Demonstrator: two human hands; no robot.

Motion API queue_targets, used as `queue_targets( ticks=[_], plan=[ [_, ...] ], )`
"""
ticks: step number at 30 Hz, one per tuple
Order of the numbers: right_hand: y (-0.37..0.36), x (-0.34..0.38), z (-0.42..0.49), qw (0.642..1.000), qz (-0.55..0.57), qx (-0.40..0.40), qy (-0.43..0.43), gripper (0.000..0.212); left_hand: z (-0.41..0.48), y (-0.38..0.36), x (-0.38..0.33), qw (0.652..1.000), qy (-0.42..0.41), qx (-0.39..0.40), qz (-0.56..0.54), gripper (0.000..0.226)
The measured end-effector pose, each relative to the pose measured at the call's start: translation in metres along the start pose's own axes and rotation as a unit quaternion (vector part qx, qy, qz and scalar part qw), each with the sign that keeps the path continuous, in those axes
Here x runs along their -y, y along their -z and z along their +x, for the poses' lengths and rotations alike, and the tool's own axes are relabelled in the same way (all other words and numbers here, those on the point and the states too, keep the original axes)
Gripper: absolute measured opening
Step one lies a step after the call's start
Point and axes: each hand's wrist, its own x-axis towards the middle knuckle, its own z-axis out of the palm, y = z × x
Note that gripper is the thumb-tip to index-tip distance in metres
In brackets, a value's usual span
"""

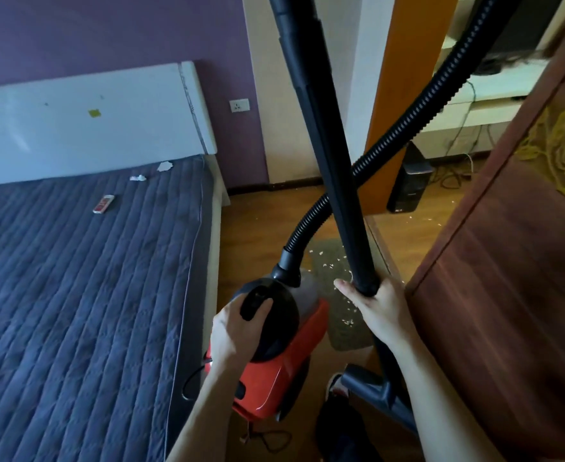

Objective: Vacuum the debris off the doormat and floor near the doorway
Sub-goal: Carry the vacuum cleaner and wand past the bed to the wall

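Note:
A red and black canister vacuum [276,371] hangs low between the bed and the door. My left hand [237,328] grips its black top handle. My right hand [376,308] holds the black wand tube [324,145], which rises steeply out of the top of the view. The ribbed black hose [404,121] crosses behind the wand from the vacuum body up to the upper right. The floor nozzle [371,385] sits low by my right forearm. A grey-green doormat [332,278] lies on the floor beyond, strewn with white debris [327,261]. More white debris [421,218] lies on the floor past the doorway.
A bed with a blue quilted cover [84,295] and a white headboard [84,121] fills the left. A brown patterned door [507,261] stands close on the right. An orange door frame [404,105] and a black box [411,181] stand ahead. The power cord [267,438] trails on the wooden floor.

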Motion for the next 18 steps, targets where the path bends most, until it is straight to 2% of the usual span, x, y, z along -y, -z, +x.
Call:
queue_targets(
  ticks=[8, 11, 14, 18],
  plan=[
    [-0.007, -0.006, 0.180, 0.998, 0.036, 0.048, 0.022, 0.030, 0.135, -0.049, -0.049, 0.998, 0.053, -0.031, 0.008, 0.026],
    [-0.013, -0.007, 0.240, 0.996, 0.060, 0.056, 0.027, 0.043, 0.172, -0.057, -0.066, 0.996, 0.065, -0.055, 0.004, 0.028],
    [-0.027, -0.011, 0.284, 0.995, 0.078, 0.055, 0.040, 0.050, 0.200, -0.057, -0.076, 0.995, 0.076, -0.069, -0.011, 0.019],
    [-0.048, -0.013, 0.328, 0.991, 0.092, 0.084, 0.056, 0.050, 0.243, -0.058, -0.082, 0.991, 0.101, -0.085, 0.005, 0.022]
  ],
)
